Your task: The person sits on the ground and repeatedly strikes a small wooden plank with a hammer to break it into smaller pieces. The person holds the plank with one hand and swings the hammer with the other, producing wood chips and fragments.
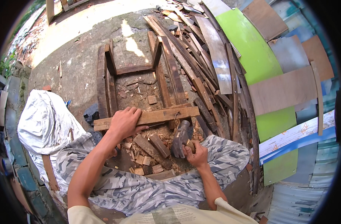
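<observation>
Grey floor (79, 59) carries dk wooden frame (135, 70), misc. offcuts (159, 145), sawdust (138, 100) & long timber pile (178, 50) on R.

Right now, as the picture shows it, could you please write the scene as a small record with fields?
Left hand: holding the plank, thumb on its near side
Right hand: holding the hammer by its handle
Nail: small, looks bent, at the plank's right part
Frame: wooden, beyond the hands, plank across its near end
Offcuts: between the knees
Left side: white sack
Right side: green panel
</observation>
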Demonstrator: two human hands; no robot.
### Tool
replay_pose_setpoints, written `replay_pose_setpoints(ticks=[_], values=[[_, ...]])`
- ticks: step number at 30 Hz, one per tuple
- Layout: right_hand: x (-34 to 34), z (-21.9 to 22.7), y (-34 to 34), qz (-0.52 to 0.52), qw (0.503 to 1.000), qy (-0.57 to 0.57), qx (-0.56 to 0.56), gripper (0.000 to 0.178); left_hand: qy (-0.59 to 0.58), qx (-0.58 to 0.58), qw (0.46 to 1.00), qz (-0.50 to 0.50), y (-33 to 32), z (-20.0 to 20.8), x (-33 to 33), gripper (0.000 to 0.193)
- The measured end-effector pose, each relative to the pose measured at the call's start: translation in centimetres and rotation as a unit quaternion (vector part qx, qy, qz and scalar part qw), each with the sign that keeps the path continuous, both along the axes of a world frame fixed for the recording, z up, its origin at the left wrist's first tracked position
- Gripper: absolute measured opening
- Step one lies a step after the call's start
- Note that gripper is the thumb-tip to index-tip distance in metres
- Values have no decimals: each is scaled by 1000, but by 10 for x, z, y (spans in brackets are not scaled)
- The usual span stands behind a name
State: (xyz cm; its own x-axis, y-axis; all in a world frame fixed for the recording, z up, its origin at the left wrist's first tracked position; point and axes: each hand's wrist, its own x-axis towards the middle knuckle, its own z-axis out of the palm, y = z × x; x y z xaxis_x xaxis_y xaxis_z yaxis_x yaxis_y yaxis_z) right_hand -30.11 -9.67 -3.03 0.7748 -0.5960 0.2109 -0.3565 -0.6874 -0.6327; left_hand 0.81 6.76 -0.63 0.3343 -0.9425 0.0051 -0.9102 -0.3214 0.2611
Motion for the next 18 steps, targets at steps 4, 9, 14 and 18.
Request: replay_pose_setpoints(ticks=[4,9,14,18], values=[[11,13,7,171,979,5,-109,41,-4,0,1000,-1,0,-6,3,61],[31,12,-15,77,986,83,-120,44,27,4,1000,12,-2,-7,5,58],[17,26,-29,26,995,16,-91,47,20,-2,999,25,-2,-8,6,55],[20,41,-6,159,974,4,-163,46,30,-21,999,30,-1,-9,4,55]])
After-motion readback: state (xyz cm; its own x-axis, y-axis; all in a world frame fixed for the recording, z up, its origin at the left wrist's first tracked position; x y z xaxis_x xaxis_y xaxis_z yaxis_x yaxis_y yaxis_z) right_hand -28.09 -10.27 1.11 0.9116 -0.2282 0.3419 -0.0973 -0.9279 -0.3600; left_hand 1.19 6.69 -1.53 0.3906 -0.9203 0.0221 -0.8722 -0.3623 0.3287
